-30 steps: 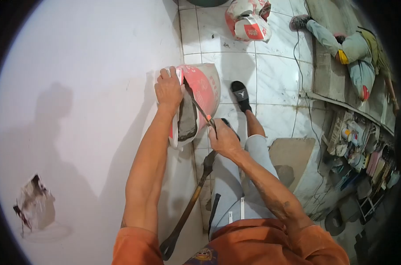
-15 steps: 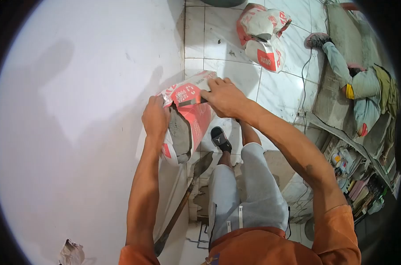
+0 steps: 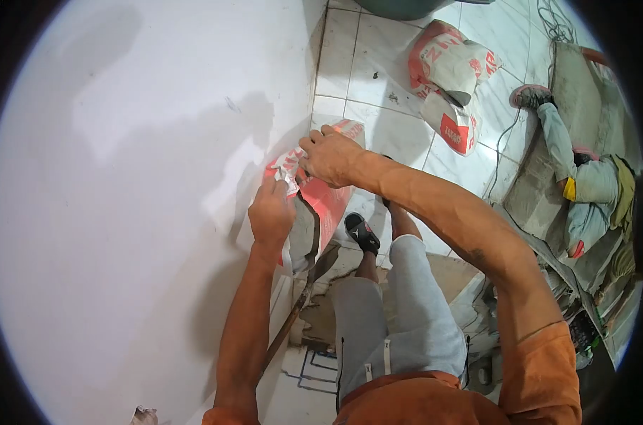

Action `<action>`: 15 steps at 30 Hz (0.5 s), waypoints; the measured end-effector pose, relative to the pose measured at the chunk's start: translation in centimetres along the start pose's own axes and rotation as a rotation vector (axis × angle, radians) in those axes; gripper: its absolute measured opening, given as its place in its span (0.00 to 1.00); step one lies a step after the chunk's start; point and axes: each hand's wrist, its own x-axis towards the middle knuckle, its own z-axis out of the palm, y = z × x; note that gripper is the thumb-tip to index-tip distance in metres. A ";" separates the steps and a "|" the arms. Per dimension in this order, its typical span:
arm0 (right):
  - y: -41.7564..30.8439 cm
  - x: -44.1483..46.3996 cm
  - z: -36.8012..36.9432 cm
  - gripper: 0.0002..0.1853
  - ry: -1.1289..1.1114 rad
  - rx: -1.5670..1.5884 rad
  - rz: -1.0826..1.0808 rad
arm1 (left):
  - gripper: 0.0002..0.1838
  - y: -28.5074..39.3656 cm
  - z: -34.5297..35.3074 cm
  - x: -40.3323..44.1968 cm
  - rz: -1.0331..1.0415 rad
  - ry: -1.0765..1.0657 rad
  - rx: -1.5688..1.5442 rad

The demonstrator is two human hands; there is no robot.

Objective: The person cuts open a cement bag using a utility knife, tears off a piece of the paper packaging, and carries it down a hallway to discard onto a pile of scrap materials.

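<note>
A red-and-white cement bag stands against the white wall, its side cut open over grey cement. My left hand is closed on the torn upper edge of the bag. Just above and to the right of it, my right hand is closed at the same folded edge. The knife that it held a moment earlier is mostly hidden behind the fingers. Below the bag a long-handled shovel leans along the wall.
A crumpled red-and-white bag lies on the white floor tiles, near a dark green tub. At right, another person's leg rests by a grey slab. A cable crosses the floor. My sandalled foot is beside the bag.
My right hand has moved left along the bag's top edge, close to my left hand, and the knife blade is now hidden. The torn edge is more bunched. The camera view has shifted.
</note>
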 end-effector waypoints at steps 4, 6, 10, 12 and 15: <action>3.4 -0.1 -2.2 0.17 0.015 -0.064 -0.003 | 0.09 0.1 -0.3 0.0 -0.048 0.010 -0.015; 4.9 -1.0 -2.8 0.18 0.103 -0.030 0.141 | 0.08 -0.4 -0.6 0.0 -0.093 0.029 -0.028; 3.2 -1.6 -2.4 0.16 -0.051 -0.046 0.000 | 0.08 -0.6 -0.5 -0.3 -0.112 0.007 -0.067; 1.5 -0.9 -2.1 0.13 -0.103 -0.063 -0.079 | 0.08 -0.6 -0.5 -0.2 -0.119 0.030 -0.104; 1.1 2.4 -1.4 0.12 -0.097 -0.117 -0.061 | 0.07 -0.3 -0.9 -0.3 -0.164 -0.070 -0.047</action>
